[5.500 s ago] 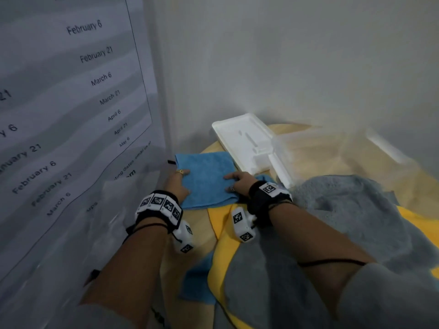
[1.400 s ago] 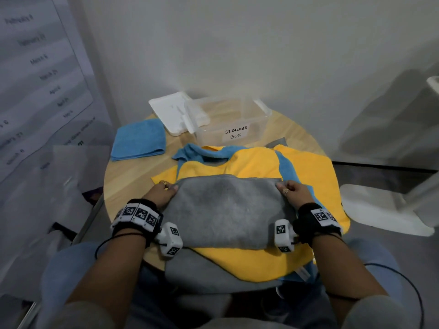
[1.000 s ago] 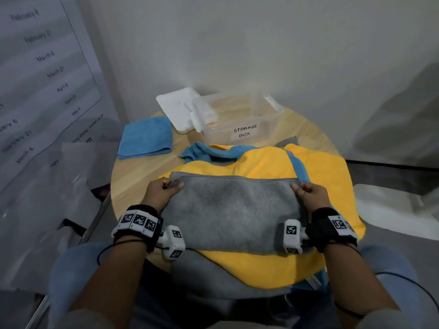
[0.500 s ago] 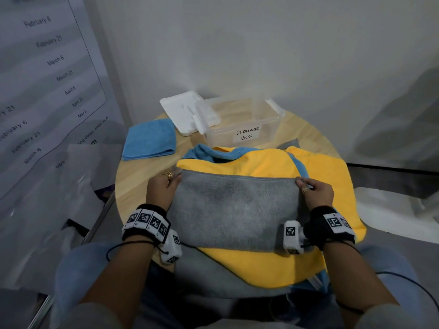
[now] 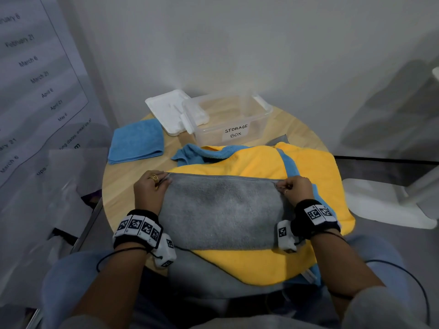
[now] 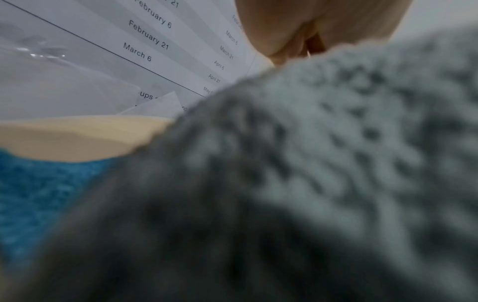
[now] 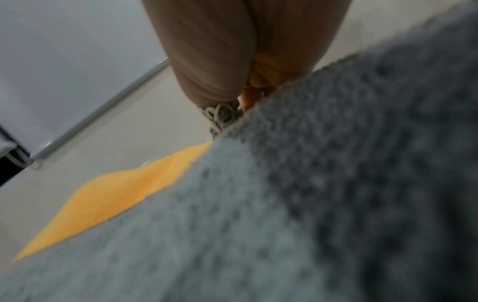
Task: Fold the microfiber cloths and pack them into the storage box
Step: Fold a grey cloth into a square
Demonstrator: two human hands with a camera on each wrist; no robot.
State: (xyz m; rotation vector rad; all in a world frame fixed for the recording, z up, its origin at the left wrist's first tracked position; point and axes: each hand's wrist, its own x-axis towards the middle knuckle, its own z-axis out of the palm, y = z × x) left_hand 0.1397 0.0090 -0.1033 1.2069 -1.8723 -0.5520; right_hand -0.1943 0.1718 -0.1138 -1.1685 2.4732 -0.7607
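A grey microfiber cloth [image 5: 221, 210] lies doubled over on a heap of yellow [image 5: 259, 162] and blue cloths [image 5: 206, 153] on the round wooden table [image 5: 133, 186]. My left hand [image 5: 152, 188] pinches its far left corner and my right hand [image 5: 292, 188] pinches its far right corner. The grey cloth [image 6: 310, 183] fills the left wrist view, and in the right wrist view the grey cloth [image 7: 284, 204] lies under my right hand [image 7: 232, 61]. A folded blue cloth [image 5: 136, 141] sits at the left. The clear storage box [image 5: 228, 119] stands behind, with nothing inside it.
The box's white lid [image 5: 173, 112] lies left of the box against the wall. A paper with dates [image 5: 35, 74] hangs on the left. A white chair base [image 5: 384, 203] stands on the floor to the right. Another grey cloth [image 5: 213, 279] hangs over the near table edge.
Earlier I was pressing the blue cloth flat at the left. Since then both hands have carried the grey cloth's edge farther away across the pile, pinching its corners.
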